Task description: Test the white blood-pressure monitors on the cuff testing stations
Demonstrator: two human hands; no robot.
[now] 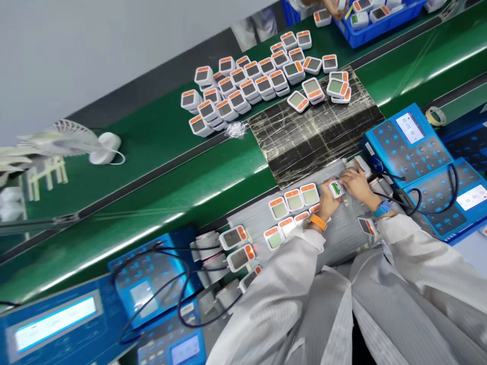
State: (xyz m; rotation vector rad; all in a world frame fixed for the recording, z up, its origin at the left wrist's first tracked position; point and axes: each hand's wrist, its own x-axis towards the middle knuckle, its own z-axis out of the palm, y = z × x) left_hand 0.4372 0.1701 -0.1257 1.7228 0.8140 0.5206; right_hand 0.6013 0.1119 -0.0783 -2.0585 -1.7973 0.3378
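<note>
My left hand (329, 201), with an orange wrist strap, is closed around a small white device (336, 189) that has a green patch on its upturned side. My right hand (357, 184), wearing a blue strap, has its fingers bent against that device's right side; its fingertips are partly hidden. Just left of my hands, white devices with orange bands and grey screens (294, 201) lie in two rows on the grey work mat (335, 241). Another such device (367, 226) rests below my right wrist, and a white piece (360, 166) sits beyond my right hand.
Blue testers with cables flank the mat at left (152, 284) and right (413, 147). Devices (240, 256) stand at the left fixtures. Past a black taped panel (315, 132), many stacked devices (249, 90) sit on the green bench. A person's hand reaches near a blue bin (375, 31).
</note>
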